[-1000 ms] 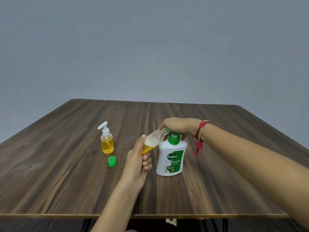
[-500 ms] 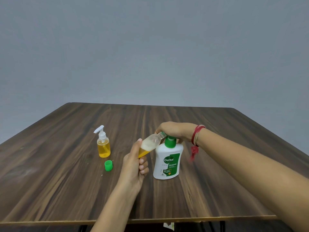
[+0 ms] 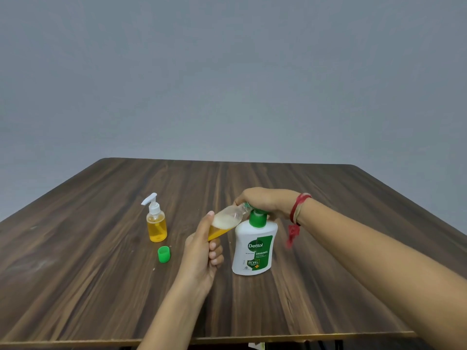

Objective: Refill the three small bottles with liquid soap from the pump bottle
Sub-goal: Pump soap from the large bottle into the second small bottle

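Here left hand point(image 3: 202, 258) grips small bottle point(image 3: 227, 219), right hand point(image 3: 265, 200) cups pump bottle point(image 3: 254, 248)

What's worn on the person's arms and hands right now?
No sleeves or gloves show. By the right hand, the wrist carries a red thread band with a tan strand and red tassel. The left hand wears nothing.

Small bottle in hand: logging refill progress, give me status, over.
Left hand grips small bottle, tilted, mouth at nozzle. Right hand cupped over pump bottle head. Small bottle part full, foam on top. Green cap lies aside, nothing blocking.
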Demonstrator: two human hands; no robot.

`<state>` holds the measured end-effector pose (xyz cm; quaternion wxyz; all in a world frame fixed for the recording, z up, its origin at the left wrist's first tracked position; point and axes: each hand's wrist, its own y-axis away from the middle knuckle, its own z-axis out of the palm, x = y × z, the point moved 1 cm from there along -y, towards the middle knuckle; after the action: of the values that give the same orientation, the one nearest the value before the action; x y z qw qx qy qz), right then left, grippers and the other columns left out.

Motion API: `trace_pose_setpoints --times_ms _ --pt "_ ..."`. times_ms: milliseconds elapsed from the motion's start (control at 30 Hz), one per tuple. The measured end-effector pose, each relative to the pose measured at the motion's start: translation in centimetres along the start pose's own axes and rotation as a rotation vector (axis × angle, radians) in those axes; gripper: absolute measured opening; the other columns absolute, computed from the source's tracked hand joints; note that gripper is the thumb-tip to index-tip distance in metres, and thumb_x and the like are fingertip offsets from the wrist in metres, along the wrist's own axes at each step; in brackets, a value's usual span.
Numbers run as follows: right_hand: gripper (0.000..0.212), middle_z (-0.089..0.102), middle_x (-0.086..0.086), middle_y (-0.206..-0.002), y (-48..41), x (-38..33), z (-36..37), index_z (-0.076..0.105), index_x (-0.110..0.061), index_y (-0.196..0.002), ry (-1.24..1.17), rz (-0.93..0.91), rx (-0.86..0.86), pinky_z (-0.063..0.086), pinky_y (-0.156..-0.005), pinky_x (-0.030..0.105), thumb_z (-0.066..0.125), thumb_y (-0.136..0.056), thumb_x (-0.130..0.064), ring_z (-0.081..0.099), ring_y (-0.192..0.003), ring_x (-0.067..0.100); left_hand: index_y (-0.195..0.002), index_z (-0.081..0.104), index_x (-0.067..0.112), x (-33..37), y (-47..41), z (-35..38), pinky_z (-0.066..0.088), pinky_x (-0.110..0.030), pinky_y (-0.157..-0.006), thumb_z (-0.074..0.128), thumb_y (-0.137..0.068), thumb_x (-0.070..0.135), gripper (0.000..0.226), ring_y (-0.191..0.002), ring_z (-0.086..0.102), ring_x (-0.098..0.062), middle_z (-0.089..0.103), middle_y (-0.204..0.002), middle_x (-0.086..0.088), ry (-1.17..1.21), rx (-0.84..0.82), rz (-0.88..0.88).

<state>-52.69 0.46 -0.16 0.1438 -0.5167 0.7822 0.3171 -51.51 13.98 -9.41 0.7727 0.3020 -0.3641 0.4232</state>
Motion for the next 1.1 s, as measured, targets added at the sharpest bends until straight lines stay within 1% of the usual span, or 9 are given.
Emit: trace_pose_setpoints --times_ms 267,367,500,633,767,867,933,1033,1100 --pt "0.016 0.043 0.006 -0.078 0.56 -0.27 -0.07 0.052 -0.011 -0.095 0.044 -0.022 0.030 0.031 -0.056 0.024 0.037 -0.091 -0.011 0.036 -0.061 0.014 -0.073 0.051 0.014 0.16 0.07 0.05 0.019 -0.015 -0.032 0.059 -0.090 0.036 0.030 -0.033 0.024 -0.004 0.027 -0.043 0.005 -0.001 0.012 -0.004" --pt "0.034 0.050 0.021 -0.092 0.74 -0.58 -0.60 0.056 0.007 -0.113 0.088 -0.017 0.008 0.045 -0.079 0.034 0.035 -0.093 -0.010 0.051 -0.078 0.026 -0.073 0.052 0.014 0.26 0.19 0.10 0.020 -0.015 -0.032 0.059 -0.090 0.037 0.030 -0.034 0.024 -0.003 0.028 -0.043 0.005 -0.002 0.002 -0.006" --pt "0.013 0.049 0.009 -0.078 0.70 -0.63 -0.20 0.055 -0.009 -0.094 0.050 -0.022 -0.007 0.032 -0.058 0.024 0.042 -0.089 -0.013 0.039 -0.061 0.016 -0.074 0.052 0.014 0.31 0.10 0.01 0.019 -0.015 -0.031 0.059 -0.090 0.037 0.029 -0.033 0.024 -0.003 0.028 -0.044 0.005 -0.001 -0.002 0.005" --pt "0.034 0.046 0.010 -0.091 0.59 -0.49 -0.39 0.056 0.008 -0.113 0.041 -0.004 -0.021 0.038 -0.065 0.027 0.038 -0.090 -0.010 0.040 -0.073 0.021 -0.074 0.052 0.015 -0.15 0.20 0.06 0.019 -0.015 -0.031 0.057 -0.091 0.038 0.029 -0.033 0.024 -0.003 0.028 -0.043 0.005 0.010 -0.018 -0.015" --pt "0.021 0.053 0.007 -0.079 0.25 -0.36 -0.27 0.059 -0.009 -0.097 0.009 0.005 0.002 0.036 -0.057 0.023 0.041 -0.088 -0.012 0.043 -0.061 0.015 -0.074 0.052 0.015 0.00 -0.01 0.09 0.019 -0.015 -0.031 0.058 -0.091 0.037 0.029 -0.033 0.024 -0.003 0.027 -0.043 0.005 0.021 -0.009 -0.011" --pt "0.035 0.052 0.022 -0.093 0.04 -0.35 -0.21 0.057 0.006 -0.111 0.023 0.026 -0.012 0.042 -0.074 0.033 0.040 -0.087 -0.013 0.054 -0.075 0.023 -0.075 0.051 0.015 -0.18 0.13 0.03 0.019 -0.015 -0.031 0.057 -0.091 0.038 0.028 -0.033 0.024 -0.003 0.028 -0.043 0.005 0.021 -0.017 -0.024" --pt "0.037 0.059 0.017 -0.092 0.12 -0.55 -0.46 0.059 0.003 -0.116 0.045 0.018 -0.011 0.043 -0.084 0.040 0.041 -0.089 -0.014 0.057 -0.083 0.023 -0.074 0.053 0.016 -0.13 0.13 0.06 0.019 -0.015 -0.031 0.057 -0.091 0.038 0.029 -0.033 0.024 -0.003 0.028 -0.044 0.005 0.024 -0.025 -0.018" --pt "0.019 0.053 0.010 -0.080 0.02 -0.41 -0.13 0.059 -0.011 -0.095 0.022 -0.009 -0.021 0.036 -0.062 0.027 0.042 -0.088 -0.014 0.044 -0.063 0.018 -0.074 0.054 0.015 -0.01 0.08 -0.13 0.020 -0.015 -0.032 0.058 -0.091 0.037 0.029 -0.034 0.025 -0.003 0.028 -0.044 0.005 0.014 -0.017 -0.012" --pt "0.017 0.050 0.011 -0.086 0.10 -0.41 -0.03 0.056 -0.016 -0.094 0.038 -0.002 -0.019 0.036 -0.068 0.031 0.041 -0.086 -0.014 0.043 -0.069 0.020 -0.074 0.054 0.015 -0.10 0.17 -0.14 0.020 -0.015 -0.031 0.058 -0.091 0.038 0.029 -0.033 0.025 -0.003 0.028 -0.044 0.005 0.011 -0.018 -0.019"
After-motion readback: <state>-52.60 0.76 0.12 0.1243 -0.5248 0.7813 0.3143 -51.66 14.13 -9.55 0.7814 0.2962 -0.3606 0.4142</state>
